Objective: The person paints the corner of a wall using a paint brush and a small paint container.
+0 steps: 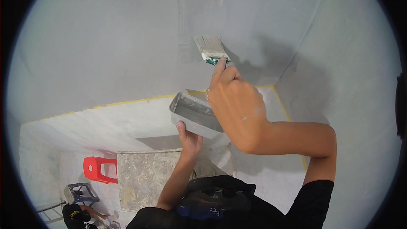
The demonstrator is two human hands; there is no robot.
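Note:
My right hand (238, 101) grips a flat paintbrush (212, 49) with a green ferrule area and paint-coated bristles. The index finger lies along the brush near the bristles, whose tips are at the grey wall surface (120, 54). Darker, wet-looking streaks (184, 19) run above and beside the brush. Lower down, my left hand (190, 136) holds a rectangular grey paint tray (194, 126) from beneath, thumb against its side. Grey paint (197, 111) lies inside the tray, and my right hand hides its right end.
Yellow masking tape (127, 102) borders the grey surface above a white band. Below are a spattered board (143, 171), a red plastic stool (98, 170) and a dark blue step stool (82, 192). Another person (74, 214) is at lower left by a ladder (52, 213). A side wall (356, 70) rises right.

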